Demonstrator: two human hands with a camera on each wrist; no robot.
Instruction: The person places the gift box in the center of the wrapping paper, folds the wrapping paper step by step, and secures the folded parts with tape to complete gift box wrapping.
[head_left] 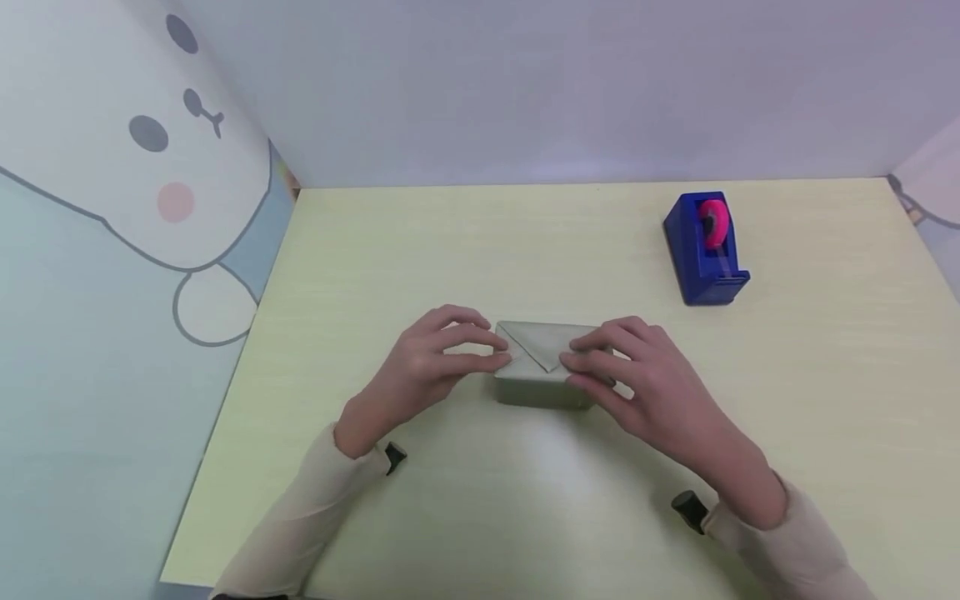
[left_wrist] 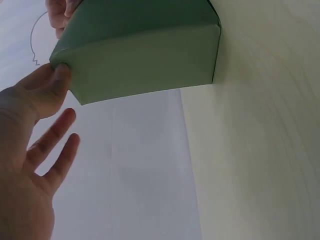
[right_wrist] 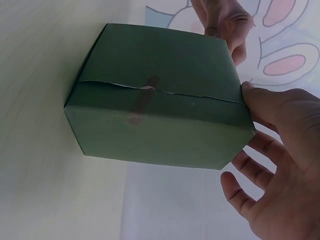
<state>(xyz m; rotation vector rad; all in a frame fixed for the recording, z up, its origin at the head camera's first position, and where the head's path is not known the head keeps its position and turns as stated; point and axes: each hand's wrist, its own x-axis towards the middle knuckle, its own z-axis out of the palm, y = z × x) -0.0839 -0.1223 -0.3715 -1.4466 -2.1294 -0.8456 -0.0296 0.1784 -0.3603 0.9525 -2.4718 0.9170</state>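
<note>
A small box wrapped in green paper [head_left: 543,392] rests on the table between both hands. Its upper face carries a pointed, triangular fold of paper [head_left: 536,337]. My left hand [head_left: 442,354] pinches the left end at the upper edge; in the left wrist view its thumb [left_wrist: 61,75] presses a corner while two other fingers stick out free. At the right end, my right hand [head_left: 630,367] pinches the upper edge, fingertips lying on the folded paper. The right wrist view shows a paper seam along the box with a strip of tape [right_wrist: 143,102] across it.
A blue tape dispenser [head_left: 693,258] with a pink roll stands at the back right of the pale wooden table [head_left: 420,242]. Behind rises a plain light wall [head_left: 562,92]. A panel with a cartoon animal [head_left: 97,250] borders the left side.
</note>
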